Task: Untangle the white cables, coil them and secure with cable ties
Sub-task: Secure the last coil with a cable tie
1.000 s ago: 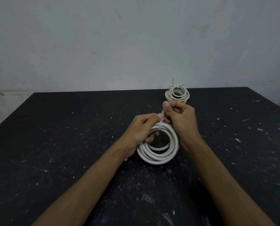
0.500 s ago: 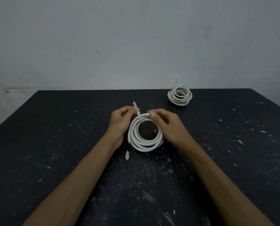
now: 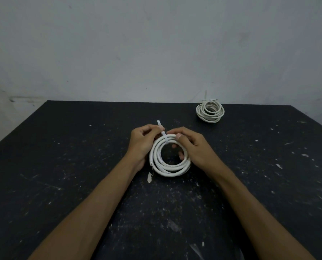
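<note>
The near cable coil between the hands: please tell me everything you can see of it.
The near cable coil is thick white round cable wound in several loops, lying flat on the black table. A pale cable tie wraps its far side, tail pointing up. The left hand and right hand hold it on both sides.

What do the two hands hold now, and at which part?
Both hands, left hand and right hand, grip the near cable coil at its far side, beside the cable tie.

White coils [image 3: 169, 162] [image 3: 210, 111] on a black, white-flecked table [image 3: 81, 166]; wall [image 3: 156, 44] seemingly pale grey.
</note>
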